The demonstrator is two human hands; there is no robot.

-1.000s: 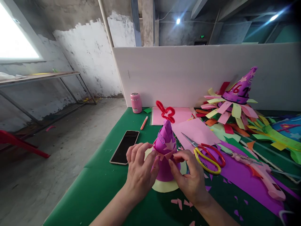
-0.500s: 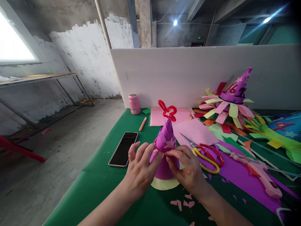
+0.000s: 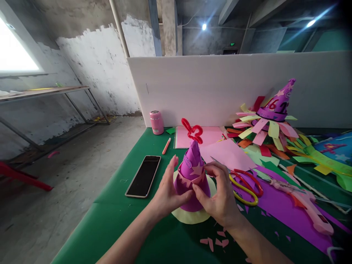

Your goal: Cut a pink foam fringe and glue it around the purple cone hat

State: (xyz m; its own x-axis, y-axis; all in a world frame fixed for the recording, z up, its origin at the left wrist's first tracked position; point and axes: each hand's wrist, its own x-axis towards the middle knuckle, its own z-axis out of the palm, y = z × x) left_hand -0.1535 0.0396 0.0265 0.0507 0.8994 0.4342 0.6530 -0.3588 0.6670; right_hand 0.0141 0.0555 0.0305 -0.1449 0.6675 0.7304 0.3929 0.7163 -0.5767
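Observation:
A purple cone hat (image 3: 191, 163) with a pale yellow brim (image 3: 189, 217) stands upright on the green table. A red fuzzy wire loop (image 3: 195, 132) tops it, and a pink zigzag band (image 3: 189, 180) with a pink star wraps its middle. My left hand (image 3: 171, 190) is spread along the hat's left side, its thumb across the front below the band. My right hand (image 3: 220, 192) holds the band at the right, thumb at the front and fingers round the side. The hat's back is hidden.
A black phone (image 3: 143, 176), a pink marker (image 3: 166, 146) and a pink jar (image 3: 156, 122) lie or stand left. Right are scissors (image 3: 244, 187), purple foam (image 3: 283, 212), a pink glue gun (image 3: 305, 205) and a finished-looking fringed hat (image 3: 275, 106). Pink scraps (image 3: 218, 242) lie in front.
My left fingers have opened and moved off the band's front to the hat's left side. My right hand has shifted its fingers round the right side. More of the pink band shows.

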